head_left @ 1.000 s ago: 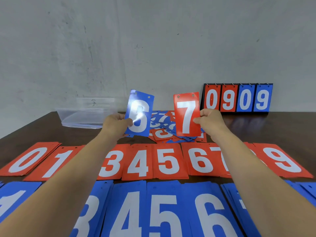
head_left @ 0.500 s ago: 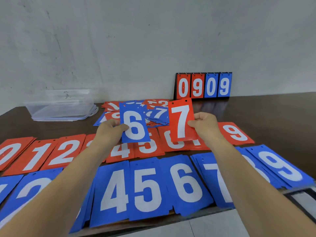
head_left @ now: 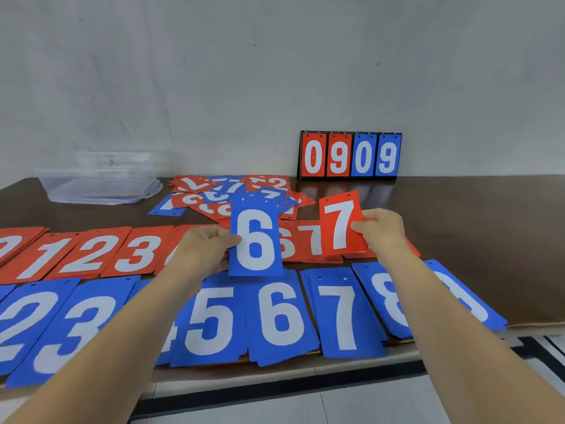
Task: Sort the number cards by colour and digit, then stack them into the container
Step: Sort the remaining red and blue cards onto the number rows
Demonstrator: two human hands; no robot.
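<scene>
My left hand [head_left: 203,247] pinches a blue 6 card [head_left: 255,240] by its left edge, held above the table just beyond the blue 6 pile [head_left: 281,316]. My right hand [head_left: 382,229] pinches a red 7 card [head_left: 341,224] by its right edge, over the red 7 pile [head_left: 312,243]. A row of red piles [head_left: 88,254] runs across the table, with a row of blue piles [head_left: 211,319] nearer me. An unsorted heap of red and blue cards [head_left: 226,194] lies behind. The clear plastic container [head_left: 97,179] stands at the back left.
A flip scoreboard [head_left: 350,156] reading 0909 stands against the wall at the back right. The dark table's front edge [head_left: 275,367] runs just below the blue piles, with floor below it. Bare table [head_left: 474,224] lies to the right.
Both hands have lowered their cards toward the table; the blue 6 now hangs near the blue 6 pile and the red 7 over the red row. The view has tilted down and shifted.
</scene>
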